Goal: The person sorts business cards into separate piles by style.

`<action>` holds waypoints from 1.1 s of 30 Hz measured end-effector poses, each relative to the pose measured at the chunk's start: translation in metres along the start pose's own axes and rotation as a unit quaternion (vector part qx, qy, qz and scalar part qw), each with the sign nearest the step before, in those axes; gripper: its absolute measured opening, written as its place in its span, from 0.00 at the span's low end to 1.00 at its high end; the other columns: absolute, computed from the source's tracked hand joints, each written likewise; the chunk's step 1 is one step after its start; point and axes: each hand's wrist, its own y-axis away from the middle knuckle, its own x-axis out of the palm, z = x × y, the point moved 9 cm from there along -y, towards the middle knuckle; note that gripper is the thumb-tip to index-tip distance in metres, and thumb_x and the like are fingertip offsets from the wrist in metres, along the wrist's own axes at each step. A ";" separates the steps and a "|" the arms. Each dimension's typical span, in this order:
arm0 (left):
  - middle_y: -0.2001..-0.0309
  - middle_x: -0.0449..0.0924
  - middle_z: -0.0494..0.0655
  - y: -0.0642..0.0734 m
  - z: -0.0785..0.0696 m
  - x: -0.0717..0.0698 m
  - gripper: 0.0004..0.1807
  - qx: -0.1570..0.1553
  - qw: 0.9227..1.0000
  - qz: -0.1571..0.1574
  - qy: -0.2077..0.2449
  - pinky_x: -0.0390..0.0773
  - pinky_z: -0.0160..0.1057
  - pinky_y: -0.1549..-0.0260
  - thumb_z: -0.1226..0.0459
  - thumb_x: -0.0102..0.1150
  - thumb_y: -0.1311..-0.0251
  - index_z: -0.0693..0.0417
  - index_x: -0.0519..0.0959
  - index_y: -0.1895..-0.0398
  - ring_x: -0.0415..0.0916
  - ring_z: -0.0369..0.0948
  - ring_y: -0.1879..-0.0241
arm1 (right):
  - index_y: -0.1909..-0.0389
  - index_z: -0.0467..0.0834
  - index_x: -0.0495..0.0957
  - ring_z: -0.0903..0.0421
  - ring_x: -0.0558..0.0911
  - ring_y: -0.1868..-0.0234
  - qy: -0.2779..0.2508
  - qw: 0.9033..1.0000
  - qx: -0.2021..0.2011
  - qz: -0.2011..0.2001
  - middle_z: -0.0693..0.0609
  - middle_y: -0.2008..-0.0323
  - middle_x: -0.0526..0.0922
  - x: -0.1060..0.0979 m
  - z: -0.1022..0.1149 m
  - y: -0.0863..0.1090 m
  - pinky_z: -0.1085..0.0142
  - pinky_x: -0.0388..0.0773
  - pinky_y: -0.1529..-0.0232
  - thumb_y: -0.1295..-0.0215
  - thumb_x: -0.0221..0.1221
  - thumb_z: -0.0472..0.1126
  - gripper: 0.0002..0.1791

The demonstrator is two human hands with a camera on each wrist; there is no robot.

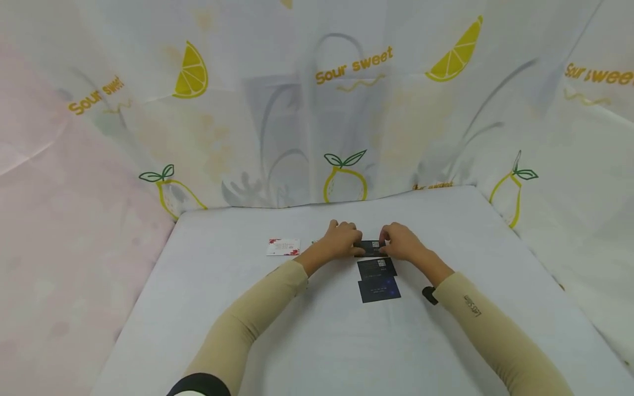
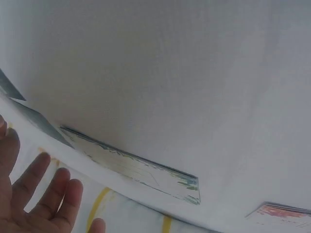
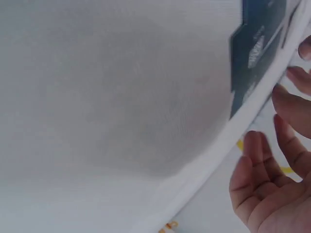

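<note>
My left hand (image 1: 340,239) and right hand (image 1: 402,241) hold a black card (image 1: 369,248) by its left and right ends, fingers along the far edge and thumbs nearer. A second black card (image 1: 377,268), with a small pale square printed on it, lies just in front. It overlaps a dark blue card (image 1: 380,289) nearer to me. In the left wrist view, a stack of pale cards with green-patterned edges (image 2: 131,162) lies beside my left hand; in the head view that hand mostly hides it.
A white card with red flowers (image 1: 283,247) lies to the left on the white table (image 1: 327,335). Behind the table's far edge hangs a lemon-printed curtain (image 1: 277,126). A pinkish sheet (image 1: 59,247) hangs along the left side.
</note>
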 end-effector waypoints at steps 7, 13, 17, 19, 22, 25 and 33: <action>0.23 0.55 0.47 0.022 -0.010 -0.004 0.40 0.019 1.000 -0.021 0.011 0.58 0.58 0.31 0.30 0.33 0.34 0.36 0.56 0.23 0.56 0.48 0.25 | 0.32 0.36 0.66 0.28 0.67 0.33 0.044 0.998 -0.025 -0.041 0.30 0.28 0.58 -0.005 -0.005 0.027 0.34 0.67 0.40 0.37 0.66 0.49 0.38; 0.19 0.39 0.48 0.047 -0.011 0.007 0.40 0.034 0.999 0.000 0.013 0.47 0.65 0.29 0.29 0.25 0.33 0.31 0.47 0.21 0.42 0.51 0.21 | 0.25 0.40 0.54 0.25 0.68 0.36 0.067 0.995 -0.057 -0.054 0.28 0.25 0.47 0.003 -0.007 0.050 0.32 0.70 0.46 0.37 0.65 0.53 0.46; 0.19 0.39 0.49 0.065 -0.006 0.008 0.40 0.043 0.999 -0.007 0.033 0.45 0.65 0.29 0.31 0.29 0.32 0.32 0.47 0.21 0.43 0.52 0.21 | 0.25 0.40 0.53 0.25 0.68 0.36 0.056 0.993 -0.078 -0.061 0.27 0.25 0.47 0.005 -0.008 0.064 0.32 0.71 0.47 0.37 0.65 0.52 0.47; 0.19 0.39 0.50 0.074 -0.006 0.009 0.40 0.052 0.998 -0.016 0.040 0.45 0.65 0.30 0.32 0.31 0.32 0.34 0.46 0.21 0.44 0.53 0.22 | 0.25 0.39 0.54 0.24 0.69 0.37 0.049 0.993 -0.085 -0.062 0.27 0.25 0.47 0.007 -0.008 0.069 0.32 0.71 0.48 0.38 0.65 0.52 0.46; 0.20 0.42 0.51 0.084 -0.005 0.012 0.41 0.062 0.997 -0.022 0.036 0.46 0.66 0.30 0.32 0.34 0.32 0.36 0.48 0.21 0.47 0.54 0.23 | 0.25 0.39 0.53 0.24 0.68 0.37 0.041 0.993 -0.094 -0.061 0.27 0.25 0.47 0.009 -0.007 0.074 0.32 0.70 0.48 0.38 0.66 0.51 0.47; 0.21 0.49 0.51 0.091 -0.008 0.013 0.42 0.069 0.997 -0.027 0.033 0.49 0.66 0.31 0.33 0.40 0.33 0.39 0.52 0.22 0.52 0.53 0.24 | 0.25 0.39 0.53 0.25 0.69 0.37 0.044 0.993 -0.098 -0.058 0.28 0.25 0.48 0.010 -0.006 0.074 0.32 0.71 0.47 0.38 0.66 0.49 0.46; 0.40 0.76 0.47 0.087 -0.024 0.000 0.30 0.064 0.996 -0.042 0.035 0.75 0.49 0.47 0.43 0.56 0.35 0.47 0.72 0.35 0.76 0.45 0.43 | 0.44 0.36 0.75 0.35 0.75 0.41 0.030 0.991 -0.121 -0.054 0.34 0.41 0.73 0.007 0.004 0.068 0.41 0.71 0.41 0.40 0.67 0.37 0.24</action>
